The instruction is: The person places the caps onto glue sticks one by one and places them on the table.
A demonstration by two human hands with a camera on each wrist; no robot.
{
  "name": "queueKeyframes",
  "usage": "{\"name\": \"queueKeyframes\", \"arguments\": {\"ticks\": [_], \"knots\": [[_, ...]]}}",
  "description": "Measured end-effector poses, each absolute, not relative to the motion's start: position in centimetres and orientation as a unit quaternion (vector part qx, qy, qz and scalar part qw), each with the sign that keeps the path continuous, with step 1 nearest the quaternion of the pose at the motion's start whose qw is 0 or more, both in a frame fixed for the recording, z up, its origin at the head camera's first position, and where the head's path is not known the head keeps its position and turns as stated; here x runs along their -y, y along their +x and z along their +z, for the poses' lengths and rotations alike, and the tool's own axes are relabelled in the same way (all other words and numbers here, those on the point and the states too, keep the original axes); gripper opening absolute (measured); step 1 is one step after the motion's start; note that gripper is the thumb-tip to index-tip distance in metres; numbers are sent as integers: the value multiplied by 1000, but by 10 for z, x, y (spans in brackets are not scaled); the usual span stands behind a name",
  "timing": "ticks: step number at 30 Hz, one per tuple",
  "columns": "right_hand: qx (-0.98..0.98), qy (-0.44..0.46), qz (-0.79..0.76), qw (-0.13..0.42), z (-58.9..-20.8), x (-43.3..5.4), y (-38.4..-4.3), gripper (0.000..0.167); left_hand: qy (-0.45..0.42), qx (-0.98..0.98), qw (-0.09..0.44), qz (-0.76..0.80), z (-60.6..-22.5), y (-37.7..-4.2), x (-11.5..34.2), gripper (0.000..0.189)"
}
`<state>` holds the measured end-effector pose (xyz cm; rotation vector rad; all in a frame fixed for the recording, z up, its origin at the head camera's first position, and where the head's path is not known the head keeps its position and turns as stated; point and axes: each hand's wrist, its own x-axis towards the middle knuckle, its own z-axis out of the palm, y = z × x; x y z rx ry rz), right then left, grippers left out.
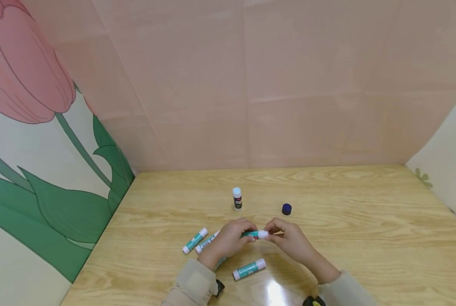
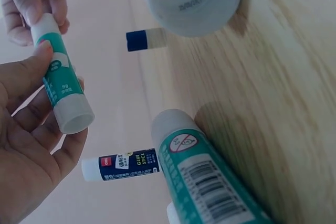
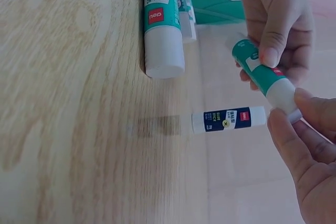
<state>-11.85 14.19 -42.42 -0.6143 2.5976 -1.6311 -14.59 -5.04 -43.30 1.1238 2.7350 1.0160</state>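
My left hand (image 1: 231, 237) grips the green body of a glue stick (image 2: 59, 74) with thumb and fingers, holding it above the table. At its other end, my right hand (image 1: 292, 243) pinches the white cap (image 3: 282, 97) between thumb and fingertips. Whether that cap sits fully on is hidden by the fingers. A navy glue stick (image 1: 237, 199) with a white cap stands upright beyond the hands. To its right lies a small dark blue cap (image 1: 286, 209).
Near my left hand lie more green glue sticks: one (image 1: 195, 241) at far left, another (image 1: 206, 244) beside it, and one partly under the left wrist. A further green stick (image 1: 249, 269) lies nearer me. A pink cloth backdrop (image 1: 289, 85) rises behind the wooden table (image 1: 384, 221).
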Motion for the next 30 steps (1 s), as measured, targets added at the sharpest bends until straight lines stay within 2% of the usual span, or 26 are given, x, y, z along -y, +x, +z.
{"name": "queueKeyframes", "arguments": {"ticks": [7, 15, 30], "knots": [[-833, -202, -515, 3, -426, -143, -120, 10, 363, -881, 4, 302, -435, -147, 49, 12], [-833, -207, -513, 23, -428, -143, -121, 10, 352, -892, 16, 283, -436, -148, 47, 13], [-826, -221, -519, 12, -431, -151, -123, 11, 336, -915, 23, 224, -440, -150, 43, 11]]}}
